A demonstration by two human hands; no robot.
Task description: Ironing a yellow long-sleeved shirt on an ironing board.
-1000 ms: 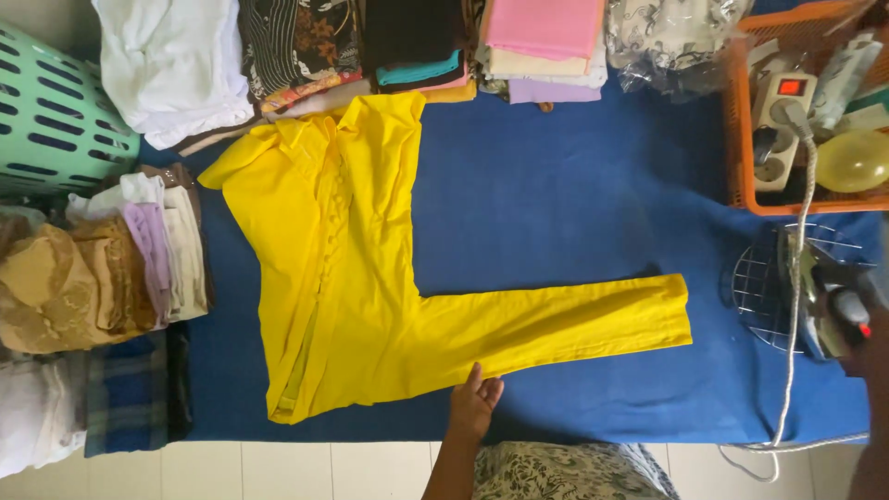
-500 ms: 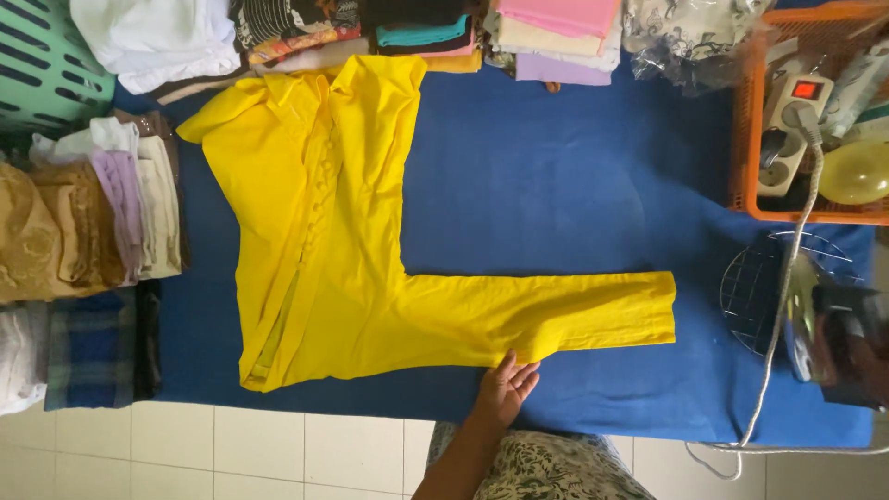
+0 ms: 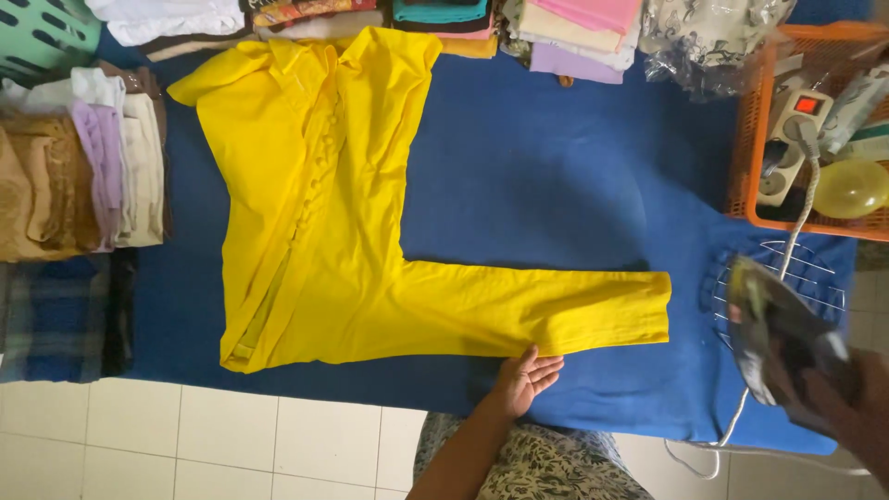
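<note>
A yellow button-front shirt (image 3: 315,222) lies flat on the blue padded ironing surface (image 3: 537,176), one long sleeve (image 3: 546,315) stretched out to the right. My left hand (image 3: 528,378) rests open at the sleeve's near edge, fingers apart, holding nothing. At the right edge my right hand (image 3: 857,407) grips a dark clothes iron (image 3: 782,347), blurred and tilted, over a wire iron rest (image 3: 815,278). The iron's white cord (image 3: 801,199) runs up to a power strip.
Folded clothes stacks line the far edge (image 3: 574,23) and the left side (image 3: 83,176). A green laundry basket (image 3: 42,37) is at the top left. An orange crate (image 3: 755,130) holds the power strip (image 3: 787,130) and a yellow round object (image 3: 852,188). White tiled floor (image 3: 185,435) below.
My left hand has slid right along the sleeve's near edge. My right hand has tilted the iron up off the wire rest. The view has shifted closer.
</note>
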